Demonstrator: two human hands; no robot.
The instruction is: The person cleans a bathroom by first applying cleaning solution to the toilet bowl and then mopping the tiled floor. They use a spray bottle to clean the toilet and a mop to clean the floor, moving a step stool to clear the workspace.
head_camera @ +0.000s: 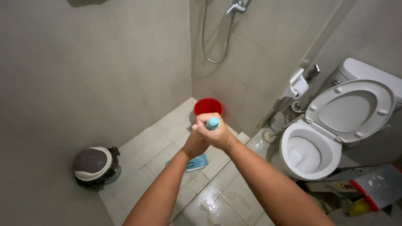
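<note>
Wet bathroom tiles [155, 146] lie below. Both hands, right [217, 133] over left [196, 142], are closed around a blue handle [212, 123], its brush [196, 163] on the floor near a red bucket [208, 106]; toilet [310, 152] at right.

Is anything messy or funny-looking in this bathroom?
Mostly tidy. The floor tiles near the person's arms are wet and shiny. The toilet seat is flipped up. Both hands, left hand and right hand, grip a blue brush handle.
</note>
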